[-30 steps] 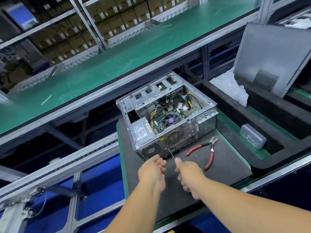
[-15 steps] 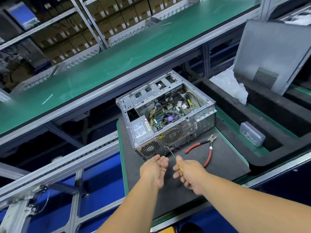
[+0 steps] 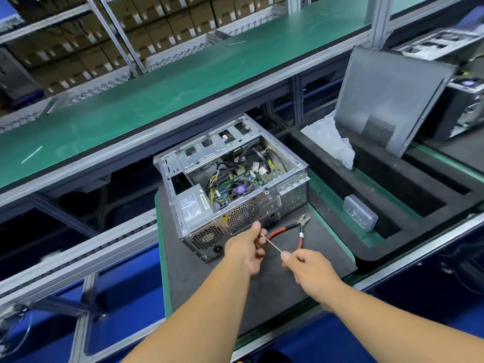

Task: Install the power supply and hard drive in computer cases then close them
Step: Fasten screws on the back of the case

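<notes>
The computer case (image 3: 235, 184) lies open on its side toward the far left corner of the grey mat (image 3: 275, 279), motherboard, cables and fan exposed, power supply (image 3: 193, 205) seated in its near left corner. My left hand (image 3: 245, 248) is just before the case's rear panel, pinching the tip of a thin screwdriver (image 3: 271, 243). My right hand (image 3: 306, 268), nearer me, grips its handle. Red-handled pliers (image 3: 294, 230) lie beside the case.

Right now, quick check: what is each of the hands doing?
Left hand: pinching the tip end of the thin metal screwdriver shaft.
Right hand: closed round the handle end of the same screwdriver; handle hidden.
</notes>
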`<move>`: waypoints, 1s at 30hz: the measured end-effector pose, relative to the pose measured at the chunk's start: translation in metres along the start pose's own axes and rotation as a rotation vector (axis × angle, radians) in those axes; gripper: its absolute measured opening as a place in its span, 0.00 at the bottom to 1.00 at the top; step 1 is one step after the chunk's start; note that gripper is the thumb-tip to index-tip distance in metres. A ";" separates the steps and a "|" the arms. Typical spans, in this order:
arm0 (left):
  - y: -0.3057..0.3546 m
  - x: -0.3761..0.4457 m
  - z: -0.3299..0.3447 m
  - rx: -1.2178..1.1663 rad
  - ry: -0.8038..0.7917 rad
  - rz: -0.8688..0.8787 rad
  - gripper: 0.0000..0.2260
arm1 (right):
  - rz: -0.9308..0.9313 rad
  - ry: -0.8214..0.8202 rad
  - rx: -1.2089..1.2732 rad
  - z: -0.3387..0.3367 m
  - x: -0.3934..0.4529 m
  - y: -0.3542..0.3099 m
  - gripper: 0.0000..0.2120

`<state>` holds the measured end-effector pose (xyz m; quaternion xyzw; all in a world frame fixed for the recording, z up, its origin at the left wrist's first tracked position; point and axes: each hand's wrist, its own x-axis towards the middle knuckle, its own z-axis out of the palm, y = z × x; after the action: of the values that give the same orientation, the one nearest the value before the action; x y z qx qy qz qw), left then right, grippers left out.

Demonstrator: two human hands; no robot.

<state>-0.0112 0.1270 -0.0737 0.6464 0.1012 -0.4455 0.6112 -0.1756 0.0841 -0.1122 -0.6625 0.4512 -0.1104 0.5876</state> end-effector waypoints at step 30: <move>0.005 0.028 0.023 -0.065 -0.098 -0.100 0.10 | 0.110 0.095 0.075 0.014 0.030 -0.017 0.22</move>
<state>-0.0021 0.0939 -0.0859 0.5979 0.1179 -0.5030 0.6129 -0.1410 0.0704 -0.1134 -0.6081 0.5099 -0.1259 0.5952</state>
